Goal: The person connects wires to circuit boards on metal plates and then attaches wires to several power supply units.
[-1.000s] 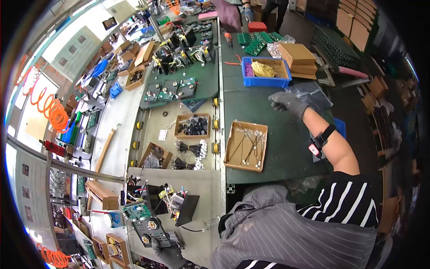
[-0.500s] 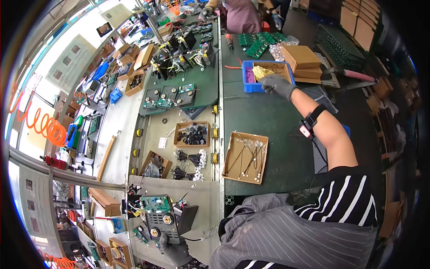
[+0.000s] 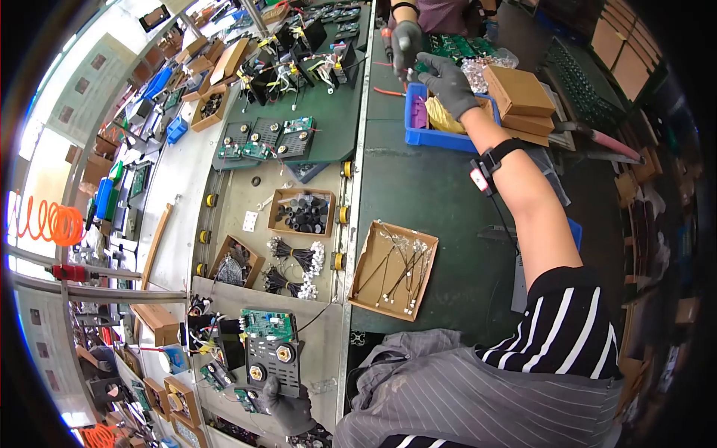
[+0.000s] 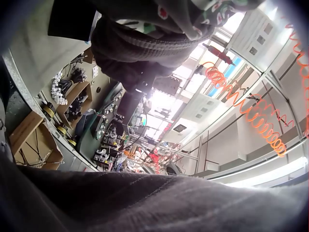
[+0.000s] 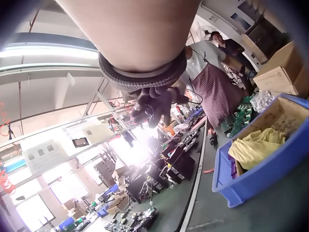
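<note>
My left hand [image 3: 290,412], in a grey glove, grips the lower edge of a black slotted metal plate [image 3: 273,364], its thumb on the plate's face. The plate carries a green circuit board [image 3: 269,325] at its top and two round brass-coloured parts. In the left wrist view, sleeve and glove hide the grip. My gloved right hand [image 3: 451,88] reaches over the blue bin [image 3: 441,139], fingertips right at another person's gloved hand [image 3: 407,46]. Whether something small is between those fingers, I cannot tell. Yellow cloth [image 5: 258,148] lies in the bin.
A cardboard tray of thin cables [image 3: 393,270] lies on the green table. Boxes of black parts [image 3: 302,212] and cable bundles [image 3: 295,254] lie left of the rail. Cardboard boxes [image 3: 519,97] stand right of the bin. A person in an apron [image 5: 215,92] stands at the far end.
My right hand has moved forward from beside the bin to over it, meeting the other person's hand, which has come in. My left hand has turned the plate upright, face toward the head camera.
</note>
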A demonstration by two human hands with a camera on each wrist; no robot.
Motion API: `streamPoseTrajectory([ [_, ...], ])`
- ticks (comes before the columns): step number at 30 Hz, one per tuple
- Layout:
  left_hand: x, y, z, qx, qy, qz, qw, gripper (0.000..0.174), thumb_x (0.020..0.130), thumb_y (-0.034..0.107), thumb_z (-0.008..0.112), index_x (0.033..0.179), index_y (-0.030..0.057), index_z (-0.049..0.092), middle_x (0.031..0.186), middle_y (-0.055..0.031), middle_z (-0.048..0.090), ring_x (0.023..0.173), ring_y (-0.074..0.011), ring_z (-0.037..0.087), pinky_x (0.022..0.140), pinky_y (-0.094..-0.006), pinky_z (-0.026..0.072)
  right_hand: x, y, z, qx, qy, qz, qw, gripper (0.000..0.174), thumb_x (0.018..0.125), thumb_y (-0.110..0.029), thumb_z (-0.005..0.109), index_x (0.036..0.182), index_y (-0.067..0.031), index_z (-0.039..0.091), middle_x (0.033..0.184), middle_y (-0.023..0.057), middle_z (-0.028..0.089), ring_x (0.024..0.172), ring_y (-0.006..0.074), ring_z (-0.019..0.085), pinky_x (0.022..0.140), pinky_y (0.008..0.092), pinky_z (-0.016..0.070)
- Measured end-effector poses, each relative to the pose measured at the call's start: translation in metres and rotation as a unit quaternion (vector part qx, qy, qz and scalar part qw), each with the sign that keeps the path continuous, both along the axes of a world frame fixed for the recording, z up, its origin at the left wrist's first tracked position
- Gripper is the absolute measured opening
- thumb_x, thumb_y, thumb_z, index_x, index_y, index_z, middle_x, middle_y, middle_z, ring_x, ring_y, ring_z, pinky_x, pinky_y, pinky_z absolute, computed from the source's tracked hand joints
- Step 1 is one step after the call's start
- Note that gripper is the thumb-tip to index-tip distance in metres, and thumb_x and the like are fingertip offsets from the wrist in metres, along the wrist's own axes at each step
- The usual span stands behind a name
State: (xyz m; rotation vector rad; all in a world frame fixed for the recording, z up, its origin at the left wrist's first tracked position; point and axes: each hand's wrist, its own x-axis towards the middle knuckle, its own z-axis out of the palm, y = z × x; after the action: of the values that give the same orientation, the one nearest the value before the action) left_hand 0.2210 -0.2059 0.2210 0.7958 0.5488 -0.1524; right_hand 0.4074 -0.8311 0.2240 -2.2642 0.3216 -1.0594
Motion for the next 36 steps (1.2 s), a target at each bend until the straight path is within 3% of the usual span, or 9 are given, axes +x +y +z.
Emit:
streamPoseTrajectory([
  [2, -0.003, -0.004, -0.003, 0.009, -0.003, -0.006, 1.000, 0.006, 0.085, 0.009, 0.056, 0.090, 0.0064, 0.059, 0.094, -0.0070, 0.066, 0.077, -0.0140, 0.064, 0.058, -0.0285, 0.0576, -0.001, 0.010, 0.000, -0.047, 0.030, -0.001, 0.998, 0.031, 0.084, -0.009, 0.064, 0.115, -0.0048, 0.061, 0.107, 0.0057, 0.062, 0.092, 0.0139, 0.059, 0.083, 0.0264, 0.0481],
  [4, -0.004, -0.013, -0.002, 0.044, -0.015, -0.006, 0.999, 0.008, 0.085, 0.010, 0.056, 0.091, 0.0064, 0.058, 0.094, -0.0057, 0.065, 0.075, -0.0129, 0.063, 0.056, -0.0280, 0.0572, 0.002, 0.012, -0.012, 0.201, 0.022, 0.198, 0.959, 0.030, 0.084, -0.006, 0.063, 0.114, -0.0047, 0.061, 0.105, 0.0048, 0.062, 0.092, 0.0123, 0.059, 0.083, 0.0256, 0.0482],
  [8, -0.007, -0.019, -0.003, 0.038, 0.011, -0.032, 0.999, 0.012, 0.084, 0.014, 0.058, 0.091, 0.0053, 0.058, 0.099, -0.0056, 0.064, 0.085, -0.0147, 0.064, 0.064, -0.0302, 0.0571, -0.004, 0.012, -0.027, 0.269, 0.040, 0.167, 0.948, 0.020, 0.082, -0.007, 0.067, 0.102, -0.0010, 0.066, 0.094, 0.0015, 0.064, 0.085, 0.0086, 0.059, 0.077, 0.0221, 0.0478],
  [17, -0.002, -0.042, 0.002, 0.066, 0.045, -0.007, 0.997, 0.020, 0.082, 0.015, 0.059, 0.100, 0.0071, 0.059, 0.105, -0.0055, 0.064, 0.085, -0.0155, 0.065, 0.059, -0.0290, 0.0552, -0.067, 0.135, 0.009, 0.264, 0.025, 0.381, 0.886, 0.014, 0.076, -0.012, 0.063, 0.082, 0.0000, 0.061, 0.097, 0.0069, 0.059, 0.097, 0.0168, 0.058, 0.082, 0.0284, 0.0468],
  [22, 0.000, -0.026, -0.017, -0.176, -0.061, -0.118, 0.975, 0.014, 0.081, 0.013, 0.059, 0.095, 0.0066, 0.058, 0.095, -0.0034, 0.064, 0.083, -0.0156, 0.063, 0.063, -0.0269, 0.0532, -0.093, 0.233, 0.003, 0.591, 0.172, 0.530, 0.584, 0.015, 0.078, -0.020, 0.052, 0.078, -0.0054, 0.052, 0.095, 0.0073, 0.055, 0.102, 0.0265, 0.060, 0.079, 0.0312, 0.0509],
  [28, -0.015, -0.015, 0.001, -0.136, -0.056, -0.026, 0.989, 0.023, 0.083, 0.011, 0.058, 0.103, -0.0005, 0.057, 0.115, -0.0113, 0.059, 0.103, -0.0227, 0.060, 0.084, -0.0355, 0.0528, -0.116, 0.324, 0.000, 0.677, 0.367, 0.513, 0.379, 0.018, 0.076, -0.006, 0.045, 0.093, -0.0031, 0.052, 0.080, 0.0080, 0.055, 0.054, 0.0111, 0.053, 0.044, 0.0202, 0.0384],
  [32, -0.038, 0.012, -0.002, -0.116, -0.046, 0.035, 0.992, 0.021, 0.084, 0.010, 0.056, 0.102, -0.0005, 0.058, 0.116, -0.0119, 0.059, 0.105, -0.0233, 0.059, 0.090, -0.0369, 0.0502, -0.139, 0.375, 0.006, 0.503, 0.467, 0.522, 0.506, 0.030, 0.082, -0.012, 0.047, 0.110, -0.0039, 0.053, 0.073, 0.0029, 0.052, 0.056, 0.0088, 0.048, 0.050, 0.0216, 0.0371],
  [34, -0.046, 0.024, -0.003, -0.129, -0.037, 0.050, 0.990, 0.019, 0.084, 0.009, 0.056, 0.100, -0.0004, 0.058, 0.116, -0.0119, 0.059, 0.106, -0.0234, 0.059, 0.092, -0.0375, 0.0490, -0.152, 0.393, 0.010, 0.300, 0.391, 0.556, 0.669, 0.029, 0.087, -0.019, 0.048, 0.111, -0.0036, 0.053, 0.072, 0.0048, 0.050, 0.062, 0.0132, 0.051, 0.058, 0.0280, 0.0417],
  [36, -0.056, 0.033, -0.001, -0.056, -0.029, 0.126, 0.990, 0.029, 0.084, 0.009, 0.055, 0.112, 0.0026, 0.053, 0.107, -0.0092, 0.063, 0.088, -0.0204, 0.067, 0.064, -0.0318, 0.0598, -0.159, 0.411, 0.014, 0.212, 0.326, 0.588, 0.709, 0.029, 0.092, -0.025, 0.046, 0.111, -0.0037, 0.052, 0.073, 0.0106, 0.052, 0.071, 0.0227, 0.057, 0.067, 0.0355, 0.0445],
])
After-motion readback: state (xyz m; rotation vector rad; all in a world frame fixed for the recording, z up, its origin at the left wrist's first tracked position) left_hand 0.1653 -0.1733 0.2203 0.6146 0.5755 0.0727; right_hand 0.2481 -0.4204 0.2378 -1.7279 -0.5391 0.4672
